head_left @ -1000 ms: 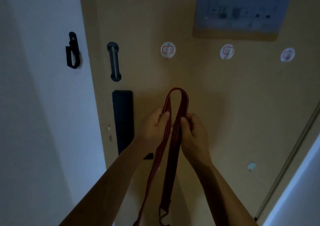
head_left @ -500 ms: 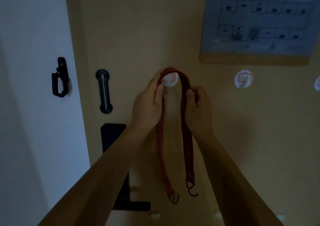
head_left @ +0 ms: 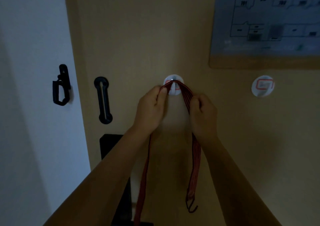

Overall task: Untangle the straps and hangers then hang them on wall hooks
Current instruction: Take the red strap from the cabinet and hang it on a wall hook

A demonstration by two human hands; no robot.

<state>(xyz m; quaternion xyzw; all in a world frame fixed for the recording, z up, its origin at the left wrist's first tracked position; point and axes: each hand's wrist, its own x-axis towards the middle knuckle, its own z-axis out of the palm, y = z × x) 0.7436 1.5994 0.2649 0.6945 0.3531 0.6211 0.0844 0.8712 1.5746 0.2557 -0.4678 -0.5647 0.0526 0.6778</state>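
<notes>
Since half a second ago the red strap's fold has dropped from above the round white wall hook (head_left: 173,84) onto its peg, and the hands have spread apart below it. Going left to right: a black clip (head_left: 61,85) hangs on the white wall, then a black slotted hanger (head_left: 103,100) on the tan door. The left hand (head_left: 150,108) is closed, pinching the strap (head_left: 186,94) just left of the hook; the right hand (head_left: 203,115) is closed around its right run. Held on both sides, the loop stays wide and centred over the peg, I judge. Both tails hang down between the forearms, the right one ending in a dark metal end hook (head_left: 191,208). A second round hook (head_left: 262,86) sits bare farther right
</notes>
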